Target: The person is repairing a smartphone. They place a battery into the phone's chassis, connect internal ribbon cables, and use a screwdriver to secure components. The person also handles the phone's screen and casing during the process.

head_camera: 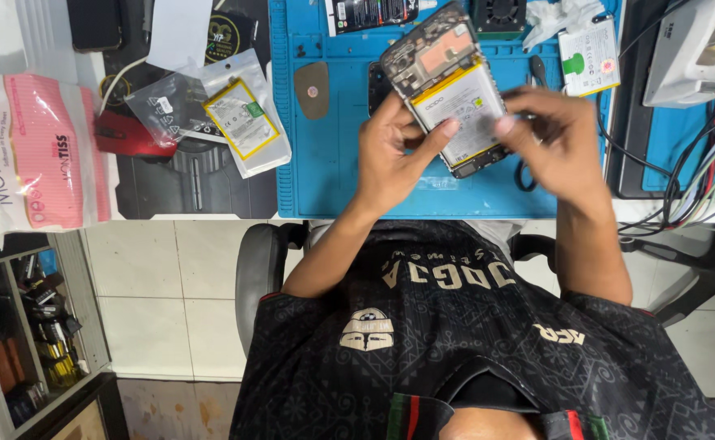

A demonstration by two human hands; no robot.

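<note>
Two hands hold an opened phone above a blue work mat.

Nearest the camera is the person's black patterned shirt [471,342], with a chair armrest [256,273] to one side. Above it the left hand [394,159] grips the phone [447,90] from below, fingers closed around its edge and the thumb pressed flat on the pale battery [459,110] set in its open back. The right hand [553,143] meets the phone's other side, fingertips pinched together at the battery's edge, blurred. The phone is tilted, lifted just over the blue mat [325,163]. Beyond, on the mat, lie a second battery with a green tab [589,57] and a small black fan [500,15]. Well to the side sit a bagged spare battery [243,118], a red mouse [129,134] and a pink tissue pack [44,151].
</note>
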